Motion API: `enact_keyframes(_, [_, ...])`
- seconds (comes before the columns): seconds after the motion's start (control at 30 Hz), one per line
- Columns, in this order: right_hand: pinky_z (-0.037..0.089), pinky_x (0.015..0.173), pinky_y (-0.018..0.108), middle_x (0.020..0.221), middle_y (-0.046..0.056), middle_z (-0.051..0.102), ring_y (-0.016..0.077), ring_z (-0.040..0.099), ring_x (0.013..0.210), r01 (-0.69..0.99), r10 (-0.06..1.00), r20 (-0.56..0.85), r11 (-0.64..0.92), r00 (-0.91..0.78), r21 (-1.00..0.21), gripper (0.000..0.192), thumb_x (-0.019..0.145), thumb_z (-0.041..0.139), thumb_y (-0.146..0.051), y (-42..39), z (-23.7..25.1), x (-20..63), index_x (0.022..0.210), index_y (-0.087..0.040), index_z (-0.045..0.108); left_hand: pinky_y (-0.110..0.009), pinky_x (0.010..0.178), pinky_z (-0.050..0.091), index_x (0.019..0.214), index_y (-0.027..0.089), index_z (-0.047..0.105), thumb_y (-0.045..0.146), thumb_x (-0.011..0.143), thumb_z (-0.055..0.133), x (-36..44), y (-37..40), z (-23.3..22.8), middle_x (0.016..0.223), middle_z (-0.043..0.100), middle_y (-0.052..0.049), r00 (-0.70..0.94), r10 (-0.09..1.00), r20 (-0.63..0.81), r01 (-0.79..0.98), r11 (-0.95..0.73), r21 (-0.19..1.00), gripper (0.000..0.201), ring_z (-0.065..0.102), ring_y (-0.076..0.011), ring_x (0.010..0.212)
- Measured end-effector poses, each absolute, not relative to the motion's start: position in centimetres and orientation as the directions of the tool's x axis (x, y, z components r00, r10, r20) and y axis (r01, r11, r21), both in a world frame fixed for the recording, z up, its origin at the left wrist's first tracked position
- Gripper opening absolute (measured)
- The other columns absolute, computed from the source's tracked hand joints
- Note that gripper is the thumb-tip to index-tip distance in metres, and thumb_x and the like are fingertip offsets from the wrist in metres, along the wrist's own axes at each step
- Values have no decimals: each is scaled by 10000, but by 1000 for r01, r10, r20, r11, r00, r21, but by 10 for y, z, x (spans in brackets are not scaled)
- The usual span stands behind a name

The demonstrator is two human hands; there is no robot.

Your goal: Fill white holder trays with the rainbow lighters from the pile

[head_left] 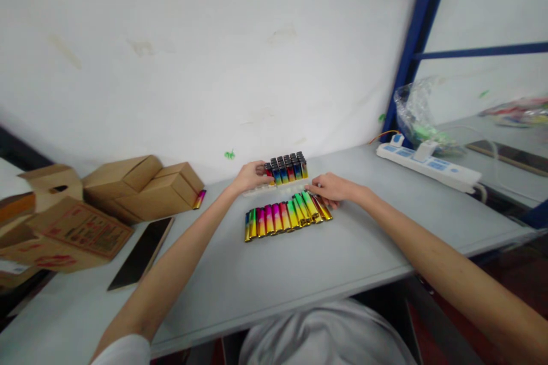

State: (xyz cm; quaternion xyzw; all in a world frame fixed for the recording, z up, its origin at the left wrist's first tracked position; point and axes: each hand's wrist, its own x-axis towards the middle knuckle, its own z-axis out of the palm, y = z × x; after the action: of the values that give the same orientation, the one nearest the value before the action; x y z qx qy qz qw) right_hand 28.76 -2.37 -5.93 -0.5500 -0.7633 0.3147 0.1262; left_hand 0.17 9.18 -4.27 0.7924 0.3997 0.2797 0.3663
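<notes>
Resting by thirteen flat lighters (pixel 287 216), right hand (pixel 331 189) fingers curled; left hand (pixel 249 176) pinching tray (pixel 278 188).

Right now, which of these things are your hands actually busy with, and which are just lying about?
In use: left hand, right hand, tray of upright lighters, row of lying lighters.

Lying about: cardboard boxes, stray lighter, power strip, plastic bag.

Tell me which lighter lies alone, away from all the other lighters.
The single lighter lying on the table beside the cardboard boxes, left of the left hand. The others stand in the tray or lie in the row.
</notes>
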Motion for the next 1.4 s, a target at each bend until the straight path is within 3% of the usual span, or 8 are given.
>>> enact_keyframes(0.1, [506, 429, 272, 601, 77, 709, 165, 631, 416, 759, 919, -157, 194, -363, -622, 558, 1025, 382, -613, -24, -58, 287, 793, -158, 609, -431, 831, 615, 997, 148, 680, 329, 619, 889, 1, 90, -36, 1022, 788, -126, 526, 841, 124, 402, -375, 835, 468, 760, -276, 918])
enact_keyframes(0.6, [479, 414, 240, 609, 90, 712, 159, 635, 417, 760, 917, -154, 200, -367, -619, 560, 1038, 365, -595, -23, -59, 288, 799, -152, 611, -427, 852, 617, 957, 163, 697, 417, 662, 873, -27, 57, 9, 948, 791, -112, 399, 886, 236, 440, -411, 799, 427, 759, -268, 883])
enact_keyframes(0.77, [468, 414, 241, 606, 84, 712, 155, 623, 406, 765, 918, -158, 198, -365, -612, 598, 1024, 368, -647, -21, -62, 288, 833, -144, 628, -382, 776, 612, 980, 176, 676, 364, 688, 862, -1, 11, 24, 930, 771, -94, 498, 860, 114, 424, -356, 833, 394, 762, -265, 875])
enact_keyframes(0.93, [487, 436, 244, 599, 88, 714, 159, 631, 419, 781, 919, -154, 209, -362, -588, 582, 1046, 347, -594, -22, -60, 287, 814, -142, 631, -356, 692, 613, 1101, 193, 560, 332, 696, 871, 32, -19, 16, 838, 715, -26, 557, 828, -62, 387, -193, 902, 529, 742, -201, 717])
enact_keyframes(1.03, [484, 427, 238, 588, 88, 707, 159, 632, 414, 782, 920, -152, 210, -362, -587, 569, 1048, 354, -575, -22, -59, 286, 793, -145, 625, -305, 618, 579, 1122, 196, 548, 381, 730, 850, 35, -21, 8, 826, 711, -21, 574, 801, -170, 505, -182, 844, 528, 722, -172, 647])
enact_keyframes(1.17, [480, 421, 235, 596, 90, 711, 158, 631, 408, 777, 919, -149, 212, -365, -592, 575, 1040, 364, -596, -21, -62, 287, 791, -148, 623, -283, 560, 533, 1127, 186, 561, 427, 802, 756, 33, -17, 3, 802, 743, -40, 590, 758, -278, 675, -273, 686, 450, 734, -198, 622])
enact_keyframes(1.3, [484, 426, 236, 639, 104, 731, 160, 642, 423, 767, 916, -141, 222, -375, -602, 551, 1049, 355, -566, -20, -63, 288, 800, -149, 613, -279, 582, 507, 1201, 154, 589, 422, 826, 699, 41, -16, 3, 681, 751, -17, 588, 768, -252, 760, -419, 497, 474, 730, -205, 592])
enact_keyframes(1.4, [489, 432, 234, 626, 102, 727, 158, 640, 422, 771, 915, -142, 227, -379, -595, 536, 1057, 348, -540, -21, -62, 288, 788, -151, 601, -270, 597, 502, 1234, 110, 621, 413, 847, 659, 47, -19, 6, 593, 730, -10, 590, 766, -256, 780, -460, 424, 493, 722, -200, 578])
